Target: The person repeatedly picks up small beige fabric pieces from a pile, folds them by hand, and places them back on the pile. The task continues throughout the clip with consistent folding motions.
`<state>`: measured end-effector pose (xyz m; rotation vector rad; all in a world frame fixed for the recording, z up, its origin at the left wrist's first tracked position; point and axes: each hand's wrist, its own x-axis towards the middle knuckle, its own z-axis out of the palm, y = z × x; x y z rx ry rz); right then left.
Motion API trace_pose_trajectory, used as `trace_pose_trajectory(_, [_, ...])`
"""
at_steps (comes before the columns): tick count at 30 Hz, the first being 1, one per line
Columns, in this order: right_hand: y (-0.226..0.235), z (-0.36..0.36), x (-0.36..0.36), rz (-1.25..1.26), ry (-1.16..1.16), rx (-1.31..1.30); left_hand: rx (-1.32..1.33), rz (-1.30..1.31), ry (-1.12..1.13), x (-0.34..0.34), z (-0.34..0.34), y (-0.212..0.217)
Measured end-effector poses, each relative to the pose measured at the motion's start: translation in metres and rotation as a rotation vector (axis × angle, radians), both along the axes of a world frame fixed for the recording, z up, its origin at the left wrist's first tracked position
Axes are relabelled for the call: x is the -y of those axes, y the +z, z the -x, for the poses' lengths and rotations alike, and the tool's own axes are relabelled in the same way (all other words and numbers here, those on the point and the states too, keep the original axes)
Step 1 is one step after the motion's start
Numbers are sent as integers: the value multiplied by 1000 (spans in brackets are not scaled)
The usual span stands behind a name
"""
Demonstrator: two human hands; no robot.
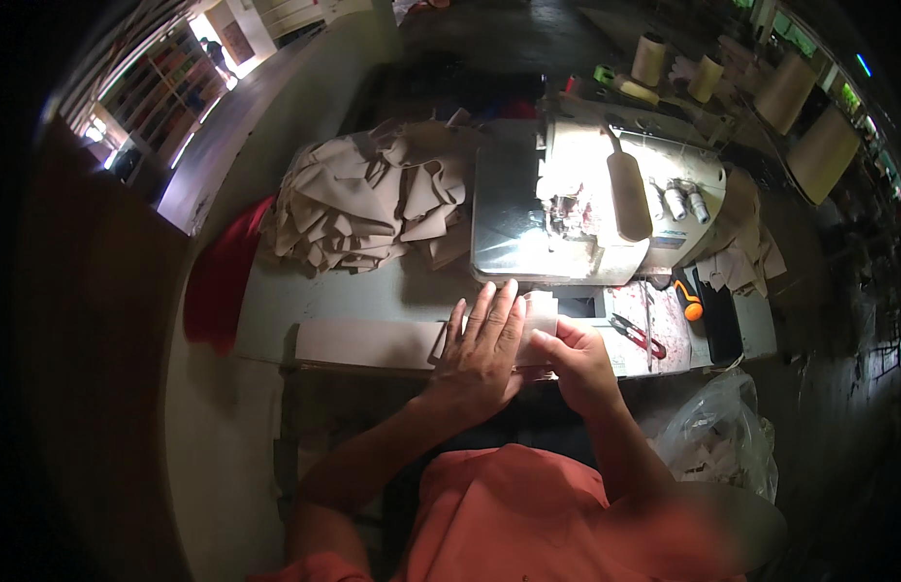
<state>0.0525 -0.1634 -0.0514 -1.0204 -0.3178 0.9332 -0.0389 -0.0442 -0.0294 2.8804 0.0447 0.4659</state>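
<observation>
A long strip of pale beige fabric (368, 341) lies along the front edge of the table. My left hand (482, 344) rests flat on the strip with its fingers stretched out. At the strip's right end, my right hand (579, 364) pinches a folded, layered piece of the fabric (541, 312) between thumb and fingers. Just beyond my hands stands a sewing machine (625, 204) with its lamp lit and a flat metal plate (509, 209) on its left.
A heap of beige fabric pieces (363, 199) sits on the far left. Small snips (637, 335), an orange-handled tool (692, 308) and a dark phone-like slab (719, 320) lie at right. Thread cones (649, 60) stand behind. A clear plastic bag of scraps (727, 436) hangs at the right front.
</observation>
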Motion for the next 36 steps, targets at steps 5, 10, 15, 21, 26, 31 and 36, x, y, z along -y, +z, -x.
trace_pose_trajectory(5, [6, -2, 6, 19, 45, 147, -165, 832, -136, -30, -18, 4])
trace_pose_trajectory(10, [17, -2, 15, 212, 118, 410, -445, 1598, -220, -39, -30, -7])
trace_pose_trajectory(15, [18, -2, 16, 258, 41, 469, -269, 1379, -77, -35, -28, 4])
trace_pose_trajectory(21, [25, -5, 11, 188, -73, 352, -67, 1218, -70, -34, -34, 10])
trace_pose_trajectory(26, [12, -24, -4, 82, -157, 234, 40, 820, -51, -39, -68, 17])
trace_pose_trajectory(31, [-12, -31, -21, -1, -285, 258, 220, 293, -196, -51, -96, 0])
trace_pose_trajectory(36, [-31, -19, -11, -55, -294, 159, 66, 103, -179, -49, -90, -9])
